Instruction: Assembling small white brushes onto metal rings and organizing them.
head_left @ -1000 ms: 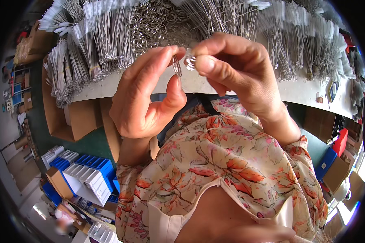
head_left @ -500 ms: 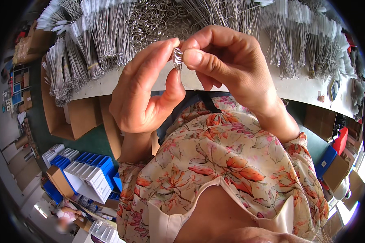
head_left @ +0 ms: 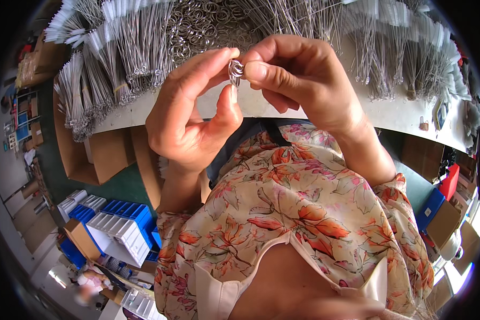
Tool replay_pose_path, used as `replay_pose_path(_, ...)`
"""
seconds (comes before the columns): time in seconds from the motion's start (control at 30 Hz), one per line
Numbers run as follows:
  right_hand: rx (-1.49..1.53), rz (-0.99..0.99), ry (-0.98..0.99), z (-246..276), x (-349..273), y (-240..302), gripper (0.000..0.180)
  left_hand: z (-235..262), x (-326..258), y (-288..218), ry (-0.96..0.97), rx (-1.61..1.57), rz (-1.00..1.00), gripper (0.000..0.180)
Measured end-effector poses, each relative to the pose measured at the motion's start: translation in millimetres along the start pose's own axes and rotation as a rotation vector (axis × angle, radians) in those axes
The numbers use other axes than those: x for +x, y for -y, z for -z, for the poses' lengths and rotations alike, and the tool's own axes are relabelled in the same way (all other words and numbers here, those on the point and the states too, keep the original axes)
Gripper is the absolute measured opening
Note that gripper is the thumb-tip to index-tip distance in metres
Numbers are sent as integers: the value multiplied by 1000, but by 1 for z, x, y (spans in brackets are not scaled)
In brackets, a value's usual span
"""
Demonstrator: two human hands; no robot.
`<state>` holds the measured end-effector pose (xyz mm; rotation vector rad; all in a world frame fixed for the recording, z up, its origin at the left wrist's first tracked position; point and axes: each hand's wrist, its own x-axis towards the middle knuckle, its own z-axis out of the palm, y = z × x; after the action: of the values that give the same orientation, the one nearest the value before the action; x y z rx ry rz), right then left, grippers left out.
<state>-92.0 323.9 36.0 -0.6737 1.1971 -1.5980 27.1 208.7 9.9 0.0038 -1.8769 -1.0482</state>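
Metal rings (head_left: 235,73) pinched between both hands, near the worktop's (head_left: 256,106) front edge.
Left hand (head_left: 184,117) grips by thumb and fingertips, right hand (head_left: 314,88) pinches alongside; a slack pinch could spill rings over that edge or into the loose ring pile (head_left: 197,29) beyond.

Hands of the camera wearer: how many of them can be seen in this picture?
2: the left hand left of the held rings, the right hand to their right. Neither is fully hidden.
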Motion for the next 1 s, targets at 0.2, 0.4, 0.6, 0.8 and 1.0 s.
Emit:
replay_pose_path(0.2, -74, 81, -73, 0, 0, -1, 16, -7, -6, -6, -21, -46, 171, 33)
replay_pose_path(0.4, -13, -77, 43, 6, -1, -1, 15, 0, -4, -2, 50, 45, 19, 31)
replay_pose_path(0.6, -136, 109, -16, 1, -4, -8, 15, 1, -2, -3, 11, -298, 249, 30)
replay_pose_path(0.8, -139, 165, -61, 0, -1, -5, 15, -3, 3, -4, -1, -113, 146, 33)
replay_pose_path(1.0, -189, 69, 31, 8, 3, 6, 13, 0, 1, -1, 31, -116, 145, 33)
